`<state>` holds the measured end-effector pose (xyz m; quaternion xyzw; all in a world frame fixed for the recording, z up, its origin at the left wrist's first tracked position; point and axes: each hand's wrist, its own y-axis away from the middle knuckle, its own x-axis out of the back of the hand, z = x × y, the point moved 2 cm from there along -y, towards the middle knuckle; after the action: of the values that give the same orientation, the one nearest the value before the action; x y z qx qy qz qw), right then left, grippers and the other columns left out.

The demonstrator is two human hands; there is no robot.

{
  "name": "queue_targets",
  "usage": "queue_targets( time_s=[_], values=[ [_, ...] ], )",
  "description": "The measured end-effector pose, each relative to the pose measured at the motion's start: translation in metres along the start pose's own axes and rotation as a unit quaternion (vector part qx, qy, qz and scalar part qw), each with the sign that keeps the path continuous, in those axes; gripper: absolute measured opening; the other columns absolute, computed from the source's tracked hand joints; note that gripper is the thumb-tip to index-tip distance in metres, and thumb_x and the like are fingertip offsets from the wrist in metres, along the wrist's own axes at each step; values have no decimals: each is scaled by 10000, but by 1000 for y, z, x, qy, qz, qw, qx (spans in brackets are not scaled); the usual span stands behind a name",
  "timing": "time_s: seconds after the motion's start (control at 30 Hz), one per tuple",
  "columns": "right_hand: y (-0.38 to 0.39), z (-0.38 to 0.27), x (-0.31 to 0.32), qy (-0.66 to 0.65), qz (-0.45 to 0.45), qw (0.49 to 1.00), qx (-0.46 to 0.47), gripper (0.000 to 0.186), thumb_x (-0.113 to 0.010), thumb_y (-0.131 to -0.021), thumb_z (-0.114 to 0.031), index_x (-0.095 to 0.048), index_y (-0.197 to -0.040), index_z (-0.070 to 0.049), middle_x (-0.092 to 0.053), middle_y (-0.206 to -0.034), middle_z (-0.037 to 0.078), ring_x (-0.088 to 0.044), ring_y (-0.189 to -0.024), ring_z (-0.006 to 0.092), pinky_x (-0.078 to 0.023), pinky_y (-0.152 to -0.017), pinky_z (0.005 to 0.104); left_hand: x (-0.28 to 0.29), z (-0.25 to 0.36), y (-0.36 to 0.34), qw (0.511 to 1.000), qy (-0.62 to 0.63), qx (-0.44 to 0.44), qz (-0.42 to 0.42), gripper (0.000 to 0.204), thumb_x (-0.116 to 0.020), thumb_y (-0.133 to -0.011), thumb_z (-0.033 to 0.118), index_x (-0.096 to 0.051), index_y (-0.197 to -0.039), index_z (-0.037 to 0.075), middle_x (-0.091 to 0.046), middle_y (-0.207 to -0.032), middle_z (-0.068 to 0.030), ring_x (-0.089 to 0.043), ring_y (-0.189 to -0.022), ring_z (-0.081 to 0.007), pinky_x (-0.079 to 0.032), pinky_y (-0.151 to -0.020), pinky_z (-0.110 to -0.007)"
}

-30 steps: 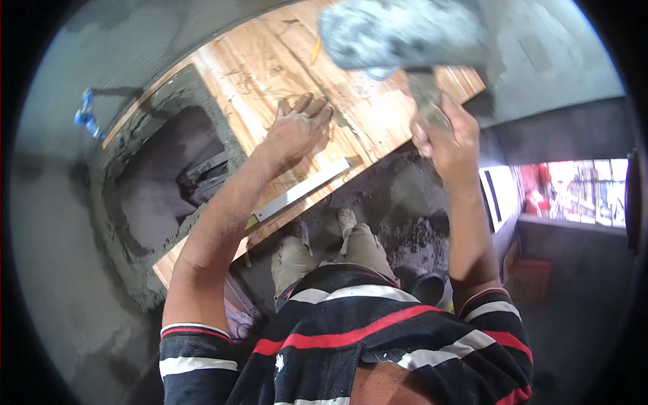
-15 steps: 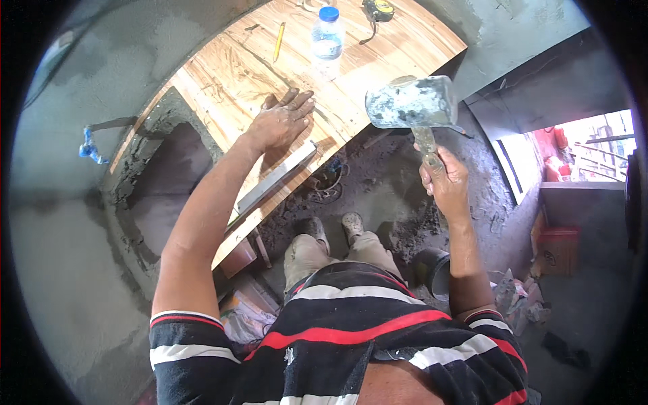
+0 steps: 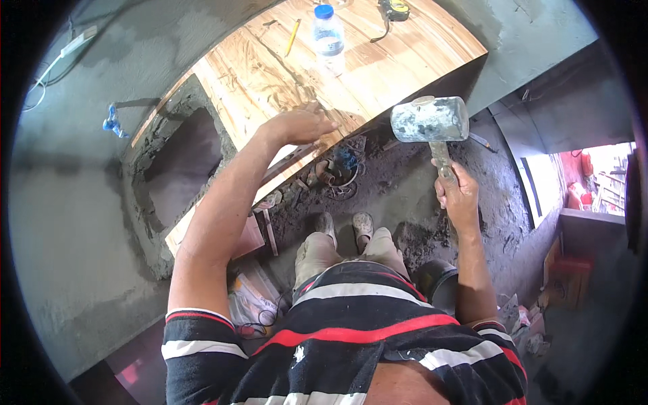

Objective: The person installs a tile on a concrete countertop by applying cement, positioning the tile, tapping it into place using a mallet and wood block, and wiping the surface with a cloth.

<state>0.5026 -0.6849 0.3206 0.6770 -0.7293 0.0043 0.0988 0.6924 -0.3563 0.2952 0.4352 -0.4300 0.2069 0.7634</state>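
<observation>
My left hand (image 3: 302,125) lies on the wooden board (image 3: 378,74) near its front edge, fingers apart and partly bent, beside a metal straight bar (image 3: 287,165) that my forearm partly covers. My right hand (image 3: 457,194) grips the short handle of a mallet (image 3: 428,119) with a large, pale, mottled head, raised beside the board's right front edge. On the board stand a water bottle (image 3: 329,42) with a blue cap, a yellow pencil (image 3: 293,37) and a yellow-black tape measure (image 3: 393,10). At left is a mortar-edged opening (image 3: 182,169).
A plastered wall (image 3: 67,202) carries a blue tap (image 3: 113,123) and white cable (image 3: 71,50). Below the board lie pipes (image 3: 327,172) and rubble. A dark bucket (image 3: 439,290), plastic bags (image 3: 250,300) and a red box (image 3: 567,277) sit low around me. A bright opening (image 3: 597,179) is at right.
The mallet has come down from high above the board to beside its front edge, held in my right hand. My left hand has shifted slightly toward the front edge, fingers more bent.
</observation>
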Motion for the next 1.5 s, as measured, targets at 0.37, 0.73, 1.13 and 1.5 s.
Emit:
queue_targets(
  time_s=[0.37, 0.73, 1.13, 1.5],
  values=[
    [-5, 10, 25, -19, -10, 1000, -10, 345, -577, -1081, -303, -658, -1271, -26, -493, -674, -39, -423, -536, 33, -332, -466, 217, -34, 138, 34, 996, -73, -41, 36, 709, -489, -1003, 549, -562, -1418, -21, -584, -1419, -258, -549, -1326, -427, -386, -1158, -501],
    [-21, 2, 10, -15, -31, 999, -26, 358, -572, -1083, -310, -658, -1272, -18, -494, -651, -25, -427, -515, 44, -343, -460, 222, -8, -91, 136, 842, 211, 333, 368, 325, -614, -867, 236, -760, -1060, 19, -751, -1031, -235, -727, -994, -405, -576, -883, -462],
    [-36, -12, -9, 7, -73, 997, 40, 351, -610, -1066, -295, -655, -1239, 7, -536, -684, -28, -450, -553, 37, -357, -486, 210, -47, -135, 105, 876, 109, 416, 217, 338, -551, -836, 139, -771, -1027, -34, -739, -1068, -280, -729, -1058, -392, -584, -897, -466],
    [-54, -33, -31, 77, -85, 993, 43, 291, -597, -1065, -232, -654, -1224, 5, -530, -707, -36, -455, -588, 34, -367, -508, 219, -63, -153, 109, 841, 210, 424, 261, 360, -568, -827, 199, -769, -971, -62, -726, -1061, -302, -719, -1063, -409, -578, -903, -467]
  ],
)
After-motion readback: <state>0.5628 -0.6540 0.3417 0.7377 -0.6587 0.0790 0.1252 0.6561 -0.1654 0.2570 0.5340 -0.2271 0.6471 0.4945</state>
